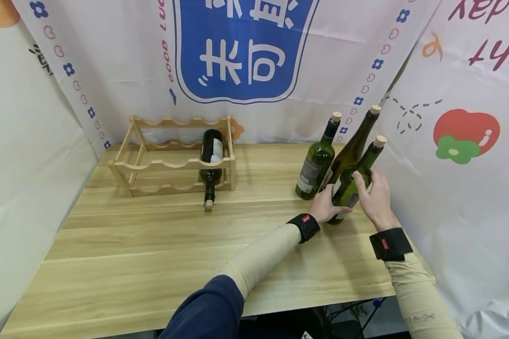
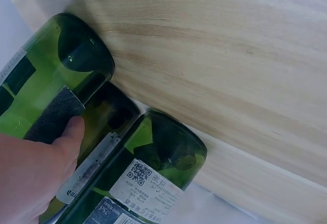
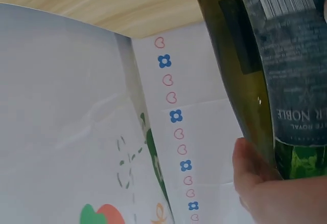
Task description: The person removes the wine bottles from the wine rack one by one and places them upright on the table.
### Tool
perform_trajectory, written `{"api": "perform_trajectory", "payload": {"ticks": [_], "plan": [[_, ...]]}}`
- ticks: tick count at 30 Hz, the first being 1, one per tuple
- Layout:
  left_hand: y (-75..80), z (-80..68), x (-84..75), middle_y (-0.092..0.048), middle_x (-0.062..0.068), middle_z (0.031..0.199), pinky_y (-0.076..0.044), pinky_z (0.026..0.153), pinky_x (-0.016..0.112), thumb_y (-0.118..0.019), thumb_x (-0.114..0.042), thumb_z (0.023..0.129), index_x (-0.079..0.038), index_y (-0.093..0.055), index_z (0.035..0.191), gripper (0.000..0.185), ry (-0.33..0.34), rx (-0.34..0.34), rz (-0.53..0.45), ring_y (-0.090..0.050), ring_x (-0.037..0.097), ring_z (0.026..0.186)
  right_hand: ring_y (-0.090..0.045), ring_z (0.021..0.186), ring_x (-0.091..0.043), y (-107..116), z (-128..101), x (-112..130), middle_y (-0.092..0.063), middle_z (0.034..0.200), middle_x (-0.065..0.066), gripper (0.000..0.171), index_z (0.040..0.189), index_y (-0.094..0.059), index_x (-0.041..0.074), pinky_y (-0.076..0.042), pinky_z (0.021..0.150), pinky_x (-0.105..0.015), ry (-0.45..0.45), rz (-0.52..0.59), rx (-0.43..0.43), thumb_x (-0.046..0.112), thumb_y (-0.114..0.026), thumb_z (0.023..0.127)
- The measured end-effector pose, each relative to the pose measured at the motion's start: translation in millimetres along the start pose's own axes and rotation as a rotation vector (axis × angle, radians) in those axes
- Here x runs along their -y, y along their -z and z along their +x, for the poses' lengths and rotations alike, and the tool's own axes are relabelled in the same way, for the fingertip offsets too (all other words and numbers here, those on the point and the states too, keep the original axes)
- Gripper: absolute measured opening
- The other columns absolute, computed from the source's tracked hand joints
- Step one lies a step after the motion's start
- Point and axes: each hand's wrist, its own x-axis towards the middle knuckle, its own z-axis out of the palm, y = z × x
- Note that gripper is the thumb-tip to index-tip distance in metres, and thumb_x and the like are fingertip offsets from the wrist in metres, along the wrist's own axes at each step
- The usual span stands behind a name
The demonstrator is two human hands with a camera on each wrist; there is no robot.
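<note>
Left hand (image 1: pixel 325 205) curls round the lower body of the front green bottle (image 1: pixel 348 185); right hand (image 1: pixel 375 195) grips it higher up; bottle at right of surface (image 1: pixel 152 254), close beside two other corked bottles (image 1: pixel 316 165); wooden rack (image 1: pixel 176 166), well left, holds one lying bottle (image 1: pixel 212 145).

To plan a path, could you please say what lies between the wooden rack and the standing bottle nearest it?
In the head view, only bare tabletop lies between the wooden rack and that bottle.
</note>
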Motion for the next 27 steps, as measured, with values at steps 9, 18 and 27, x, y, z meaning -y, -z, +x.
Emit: {"api": "perform_trajectory", "payload": {"ticks": [9,18,27], "plan": [[9.1,-11.2,9.7,-0.037,0.009,0.154,-0.041,0.110,0.033,-0.073,-0.038,0.085,-0.009,-0.026,0.152,0.087,0.004,0.050,-0.028,-0.041,0.025,0.139,-0.034,0.130,-0.054,1,-46,-18,-0.037,0.141,-0.039,0.076,0.148,-0.026,-0.007,-0.028,0.104,-0.066,-0.132,-0.177,0.114,0.052,-0.035,0.101],[38.9,-28.6,31.7,-0.052,0.017,0.141,-0.041,0.111,0.033,-0.062,-0.035,0.094,0.002,-0.045,0.140,0.062,-0.137,-0.046,0.181,-0.050,0.028,0.132,-0.055,0.104,-0.055,-8,-76,-22,-0.056,0.120,-0.040,0.081,0.131,-0.050,-0.013,-0.047,0.079,-0.062,-0.125,-0.444,0.210,0.059,-0.034,0.098],[70.0,-39.1,53.9,-0.062,0.013,0.131,-0.048,0.103,0.037,-0.061,-0.034,0.094,-0.004,-0.053,0.136,0.052,-0.139,-0.145,0.258,-0.060,0.026,0.121,-0.055,0.051,-0.023,-30,-91,1,-0.065,0.067,-0.016,0.064,0.089,-0.070,0.002,-0.034,0.047,-0.030,-0.087,-0.420,0.283,0.059,-0.040,0.097]]}}
